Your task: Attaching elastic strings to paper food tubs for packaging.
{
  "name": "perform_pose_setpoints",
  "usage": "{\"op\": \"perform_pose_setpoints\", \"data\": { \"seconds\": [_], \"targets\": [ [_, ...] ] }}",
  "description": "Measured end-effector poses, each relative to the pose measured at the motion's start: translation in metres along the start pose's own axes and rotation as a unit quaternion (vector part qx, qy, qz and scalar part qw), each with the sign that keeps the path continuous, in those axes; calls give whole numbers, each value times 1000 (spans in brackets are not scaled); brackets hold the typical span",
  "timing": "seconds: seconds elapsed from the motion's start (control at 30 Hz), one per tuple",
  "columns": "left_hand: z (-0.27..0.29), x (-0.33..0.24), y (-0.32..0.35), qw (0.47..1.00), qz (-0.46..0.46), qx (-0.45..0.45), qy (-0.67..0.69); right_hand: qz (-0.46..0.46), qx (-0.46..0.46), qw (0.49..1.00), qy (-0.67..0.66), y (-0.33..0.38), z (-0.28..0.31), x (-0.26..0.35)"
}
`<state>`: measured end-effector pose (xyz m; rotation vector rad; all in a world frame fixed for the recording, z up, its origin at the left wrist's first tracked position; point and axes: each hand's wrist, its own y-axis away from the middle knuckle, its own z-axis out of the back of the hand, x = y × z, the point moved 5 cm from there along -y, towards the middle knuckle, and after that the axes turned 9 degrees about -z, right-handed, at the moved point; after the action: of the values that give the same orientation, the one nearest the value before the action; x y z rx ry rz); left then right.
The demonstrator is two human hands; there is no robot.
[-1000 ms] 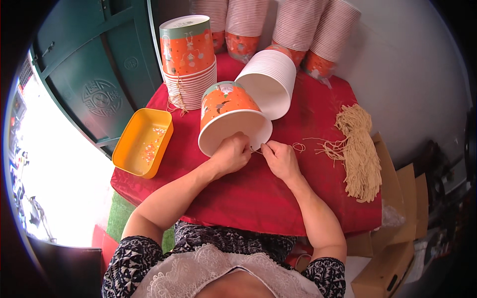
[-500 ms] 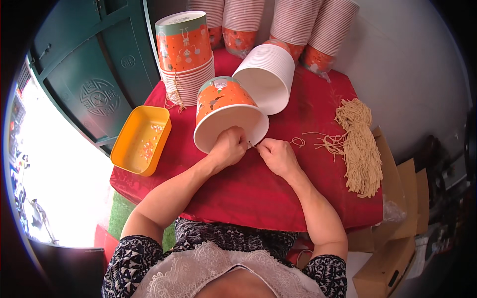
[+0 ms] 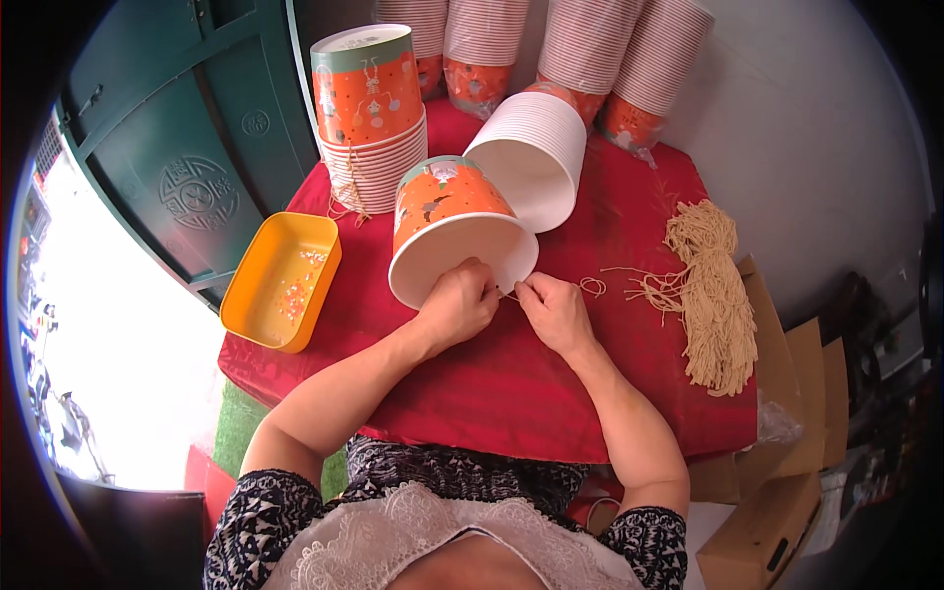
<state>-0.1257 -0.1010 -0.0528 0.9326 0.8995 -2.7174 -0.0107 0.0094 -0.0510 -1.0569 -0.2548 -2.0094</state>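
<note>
A paper bucket [image 3: 454,202], orange with a green base band, lies tipped on its side with its white mouth facing me. My left hand [image 3: 460,303] is closed at the lower edge of that mouth, knuckles inside the opening. A short stretch of beige cord [image 3: 507,295] runs between my two hands beside the rim. My right hand [image 3: 554,311] is closed too, pinching the cord just right of the rim. The cord's loose end [image 3: 593,286] curls on the cloth beyond my right hand. My left fingertips are partly hidden by the hand itself.
A nested stack of buckets [image 3: 370,118] stands upside down behind; another stack [image 3: 531,162] lies sideways. Wrapped stacks [image 3: 482,59] line the wall. On the red cloth [image 3: 472,393] are a yellow tub [image 3: 323,285] with paper bits and a beige cord bundle [image 3: 710,295]. Cardboard boxes [image 3: 767,531] stand right.
My left hand has drawn slightly toward me, a little out of the bucket's mouth. My right hand stays near the rim with the cord. The whole view has shifted very slightly.
</note>
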Motion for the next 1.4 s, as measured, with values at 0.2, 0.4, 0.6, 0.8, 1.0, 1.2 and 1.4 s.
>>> {"op": "perform_pose_setpoints", "data": {
  "seconds": [0.2, 0.4, 0.6, 0.8, 1.0, 1.2, 1.4],
  "targets": [
    [1, 5, -1, 1000, 5, -2, 8, -9, 29, 999, -13, 2, -2, 1],
    [0, 7, -6, 999, 32, -12, -4, 17, 17, 1000, 2, 2, 1, -1],
    [0, 13, -4, 999, 30, -23, -18, 22, 27, 999, 6, 3, -5, 3],
    [0, 2, -3, 1000, 1, -12, -5, -23, 29, 999, -20, -1, -5, 0],
    [6, -30, 4, 995, -100, 0, 5, 67, -134, 987, -50, 4, 13, 16],
    [39, -106, 26, 900, -430, -62, -26, 271, -324, 898, 120, 16, 50, 40],
    [77, -109, 28, 897, -318, -252, -176, 324, -378, 850, 173, 20, 64, 44]
  ]
}}
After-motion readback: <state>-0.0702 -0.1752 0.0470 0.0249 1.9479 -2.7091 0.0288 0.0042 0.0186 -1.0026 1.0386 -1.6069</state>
